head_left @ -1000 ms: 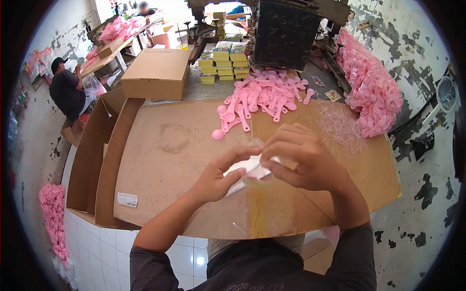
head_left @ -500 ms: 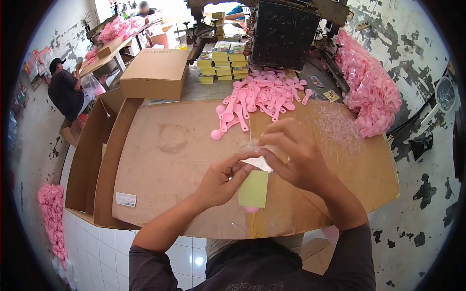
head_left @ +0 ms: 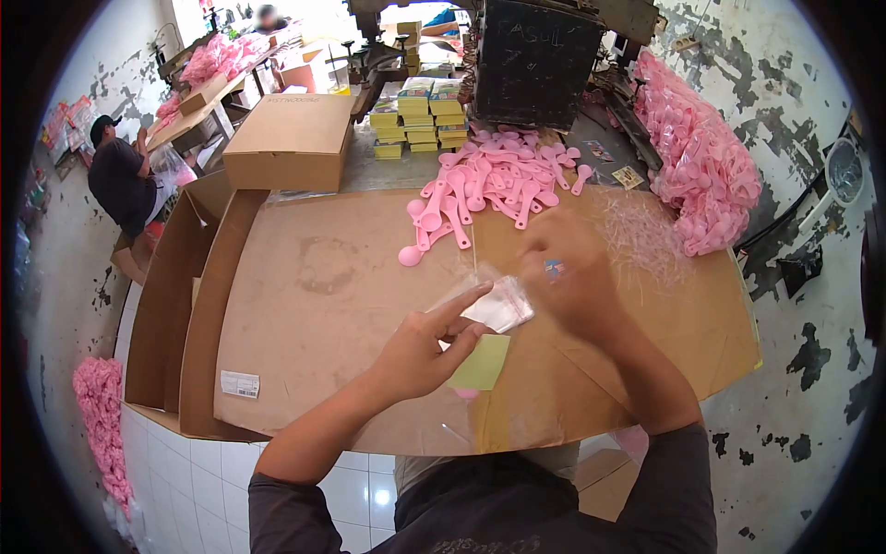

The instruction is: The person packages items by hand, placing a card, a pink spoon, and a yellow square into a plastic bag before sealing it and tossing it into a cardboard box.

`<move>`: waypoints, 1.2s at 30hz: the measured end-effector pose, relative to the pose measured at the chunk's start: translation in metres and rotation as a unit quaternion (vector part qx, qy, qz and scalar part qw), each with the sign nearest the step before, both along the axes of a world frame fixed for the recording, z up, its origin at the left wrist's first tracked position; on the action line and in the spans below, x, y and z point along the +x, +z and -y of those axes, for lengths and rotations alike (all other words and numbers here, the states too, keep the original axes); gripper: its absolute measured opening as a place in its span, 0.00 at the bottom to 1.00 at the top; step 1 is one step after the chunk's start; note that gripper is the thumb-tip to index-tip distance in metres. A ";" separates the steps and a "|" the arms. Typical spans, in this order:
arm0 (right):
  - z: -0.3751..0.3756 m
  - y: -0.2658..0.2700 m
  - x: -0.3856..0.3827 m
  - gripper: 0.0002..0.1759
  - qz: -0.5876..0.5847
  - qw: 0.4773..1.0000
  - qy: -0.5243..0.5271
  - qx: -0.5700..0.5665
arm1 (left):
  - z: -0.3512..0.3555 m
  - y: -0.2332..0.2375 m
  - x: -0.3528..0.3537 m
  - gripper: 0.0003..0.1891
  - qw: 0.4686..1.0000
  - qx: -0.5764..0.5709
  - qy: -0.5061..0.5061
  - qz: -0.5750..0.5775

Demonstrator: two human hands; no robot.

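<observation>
My left hand (head_left: 426, 353) hovers low over the cardboard with its index finger stretched out and its thumb apart from it. The thumb tip is by the upper edge of a pale green card (head_left: 483, 364). A bit of a pink spoon (head_left: 467, 393) shows below the card. Clear plastic bags (head_left: 502, 305) lie in a small stack just beyond the left fingers. My right hand (head_left: 574, 274), smeared by motion, is raised to the right of the bags. A small blue-and-red patch shows at it; whether the hand holds this cannot be made out.
Pink measuring spoons (head_left: 480, 185) lie heaped at the back, near stacked card bundles (head_left: 420, 115) and a black metal box (head_left: 531, 65). Bagged pink spoons (head_left: 697, 157) and plastic strips (head_left: 646, 240) are on the right. Cartons (head_left: 286, 138) stand left; a person (head_left: 125, 180) sits beyond.
My right hand has moved up and to the right, away from my left. The left index finger has straightened, more of the plastic bag stack shows, and the green card has tilted slightly.
</observation>
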State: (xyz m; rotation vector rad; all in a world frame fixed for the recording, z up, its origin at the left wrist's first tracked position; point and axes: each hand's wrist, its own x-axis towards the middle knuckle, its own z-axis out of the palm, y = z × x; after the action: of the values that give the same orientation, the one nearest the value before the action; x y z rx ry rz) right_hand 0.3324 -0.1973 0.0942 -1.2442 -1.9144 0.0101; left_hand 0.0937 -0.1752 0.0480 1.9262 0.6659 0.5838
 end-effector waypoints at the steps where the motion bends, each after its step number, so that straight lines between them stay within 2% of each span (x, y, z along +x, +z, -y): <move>1: 0.001 0.008 0.019 0.04 -0.091 0.994 0.000 -0.061 | -0.001 -0.003 0.000 0.24 0.999 -0.040 0.002 0.035; 2: 0.005 0.017 0.048 0.05 -0.171 0.967 0.020 -0.190 | -0.002 -0.009 0.002 0.24 0.994 -0.080 0.003 0.069; 3: 0.010 0.024 0.086 0.06 -0.246 0.916 0.040 -0.314 | -0.003 -0.012 0.002 0.23 0.987 -0.120 0.004 0.103; 5: 0.020 0.022 0.166 0.03 -0.328 0.875 0.128 -0.332 | -0.005 -0.011 0.002 0.24 0.986 -0.129 0.010 0.105; 7: 0.009 -0.008 0.226 0.07 -0.376 0.893 -0.011 -0.246 | -0.005 -0.010 0.004 0.24 0.984 -0.137 0.004 0.114; 8: 0.014 -0.037 0.256 0.09 -0.131 0.964 -0.147 -0.178 | -0.003 -0.008 0.004 0.24 0.983 -0.140 -0.005 0.122; 9: 0.020 -0.069 0.285 0.12 0.127 0.950 -0.269 -0.092 | -0.003 -0.007 0.005 0.25 0.981 -0.140 -0.012 0.131; 10: 0.025 -0.070 0.275 0.14 0.371 0.853 -0.368 0.002 | -0.003 -0.009 0.007 0.24 0.981 -0.139 -0.017 0.135; 11: 0.028 -0.068 0.266 0.19 0.204 0.914 -0.350 0.019 | -0.003 -0.012 0.008 0.24 0.980 -0.140 -0.022 0.138; 14: 0.038 -0.032 0.217 0.20 0.160 0.900 -0.389 -0.112 | -0.004 -0.020 0.012 0.23 0.979 -0.151 -0.020 0.137; 16: 0.037 -0.004 0.154 0.16 0.045 0.921 -0.295 -0.250 | -0.004 -0.019 0.015 0.23 0.977 -0.160 -0.015 0.142; 18: 0.033 -0.010 0.105 0.18 -0.047 0.944 -0.093 -0.314 | -0.002 -0.016 0.017 0.23 0.973 -0.167 -0.006 0.159; 20: 0.036 -0.018 0.059 0.19 -0.080 0.950 0.090 -0.286 | -0.003 -0.020 0.018 0.23 0.978 -0.143 0.006 0.149; 22: 0.036 -0.032 0.026 0.21 -0.162 0.927 0.150 -0.304 | -0.003 -0.023 0.017 0.23 0.981 -0.130 0.014 0.145; 28: 0.016 -0.057 0.019 0.17 -0.303 0.851 0.198 -0.380 | -0.010 -0.023 0.013 0.22 0.969 -0.168 0.019 0.180; 34: 0.016 -0.057 0.024 0.12 -0.359 0.825 0.168 -0.403 | -0.015 -0.036 0.013 0.15 0.965 -0.199 0.032 0.169; 36: 0.017 -0.055 0.025 0.09 -0.350 0.832 0.140 -0.408 | -0.013 -0.034 0.015 0.14 0.964 -0.197 0.044 0.174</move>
State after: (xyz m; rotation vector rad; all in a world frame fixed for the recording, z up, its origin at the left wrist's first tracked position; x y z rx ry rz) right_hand 0.3571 -0.2144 0.0394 -1.1927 -1.3997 1.3745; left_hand 0.1084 -0.1623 0.0137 1.3867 0.5907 0.7614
